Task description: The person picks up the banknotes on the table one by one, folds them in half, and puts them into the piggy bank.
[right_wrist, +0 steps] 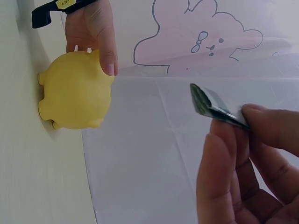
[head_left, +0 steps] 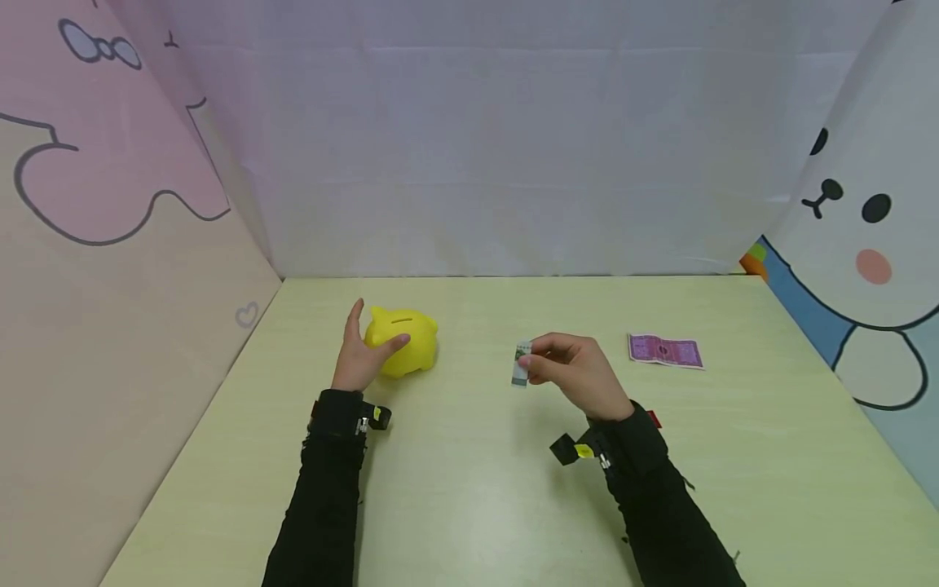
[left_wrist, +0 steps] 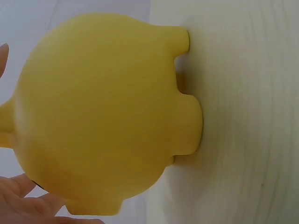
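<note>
A yellow piggy bank (head_left: 411, 342) with a dark slot on top stands at the left of the table. At its left side my left hand (head_left: 363, 355) is spread, the thumb lying across the front of the pig in the head view and the index finger straight. In the right wrist view that hand (right_wrist: 96, 32) overlaps the pig's edge; how firmly it touches cannot be told. Between thumb and fingertips my right hand (head_left: 579, 371) pinches a small folded green-and-white banknote (head_left: 520, 367), held above the table. Its folded green edge shows in the right wrist view.
A creased purple banknote (head_left: 666, 351) lies on the pale table (head_left: 469, 489), beyond and to the right of my right hand. A white cloth (head_left: 513, 163) hangs along the back edge, with cartoon-printed sheets at both sides. Both wrists wear small black cameras.
</note>
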### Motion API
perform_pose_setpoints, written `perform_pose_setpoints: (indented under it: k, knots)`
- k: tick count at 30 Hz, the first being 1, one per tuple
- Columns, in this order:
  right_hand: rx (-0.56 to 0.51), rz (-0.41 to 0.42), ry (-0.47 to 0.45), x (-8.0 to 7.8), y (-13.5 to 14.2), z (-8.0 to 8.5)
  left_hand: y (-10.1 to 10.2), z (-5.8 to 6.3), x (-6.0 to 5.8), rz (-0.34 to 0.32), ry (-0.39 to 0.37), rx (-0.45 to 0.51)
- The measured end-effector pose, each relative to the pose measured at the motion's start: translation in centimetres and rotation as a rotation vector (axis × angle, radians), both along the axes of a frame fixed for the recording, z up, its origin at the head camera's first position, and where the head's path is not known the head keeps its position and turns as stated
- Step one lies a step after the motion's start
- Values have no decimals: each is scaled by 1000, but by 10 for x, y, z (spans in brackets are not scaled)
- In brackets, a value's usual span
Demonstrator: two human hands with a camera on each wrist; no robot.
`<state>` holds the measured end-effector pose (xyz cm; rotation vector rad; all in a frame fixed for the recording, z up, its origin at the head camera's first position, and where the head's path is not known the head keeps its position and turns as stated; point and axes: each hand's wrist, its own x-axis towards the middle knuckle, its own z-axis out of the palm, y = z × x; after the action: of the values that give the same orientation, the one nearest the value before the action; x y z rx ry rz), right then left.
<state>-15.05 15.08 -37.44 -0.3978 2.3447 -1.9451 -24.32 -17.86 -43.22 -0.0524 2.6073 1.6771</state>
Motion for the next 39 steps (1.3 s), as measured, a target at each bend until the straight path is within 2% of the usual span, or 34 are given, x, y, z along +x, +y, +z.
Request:
perform_pose_setpoints:
  k: [4,15,21,33,39]
  knots:
    - [3,4,0,0,0,0,-1,-5,-2,-12,-37,18]
    - [2,14,1,0,0,1,0,-16,-5,-29,-44,62]
    - [6,8,-5,0,-1,0,-1,-16,-7,-40,-53,37]
    - [27,-20,12,0,1,1,12,-17,1,-55,-85,-16]
    - [25,-29,14,0,1,1,17,-19,5,-75,-86,2]
